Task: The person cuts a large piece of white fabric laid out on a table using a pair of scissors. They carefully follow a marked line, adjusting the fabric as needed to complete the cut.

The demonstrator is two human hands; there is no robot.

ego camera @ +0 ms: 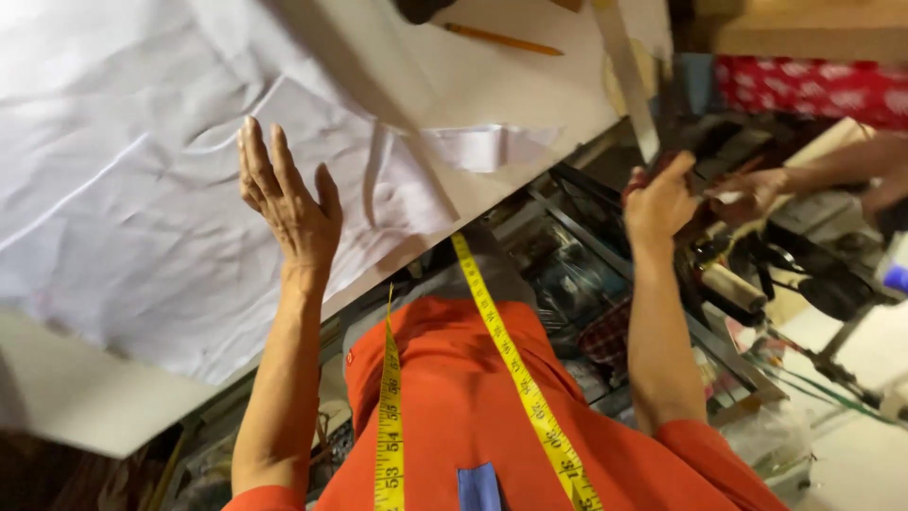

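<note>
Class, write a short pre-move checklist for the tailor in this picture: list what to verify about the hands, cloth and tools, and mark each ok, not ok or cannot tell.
1. Left hand open and flat above the white cloth: ok.
2. Cloth lying smooth on the table: not ok, creased.
3. Right hand free: not ok, it reaches off the table toward another person's hand.
4. What the right hand grips: cannot tell.
5. Tape measure within reach: ok, draped round the neck.
6. Pencil on table: ok.

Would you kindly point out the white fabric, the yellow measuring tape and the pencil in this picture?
white fabric (pixel 123 170), head view, on its creased middle left of the open hand.
yellow measuring tape (pixel 511 364), head view, on the strip crossing the orange shirt.
pencil (pixel 501 40), head view, mid-shaft on the table top.
</note>
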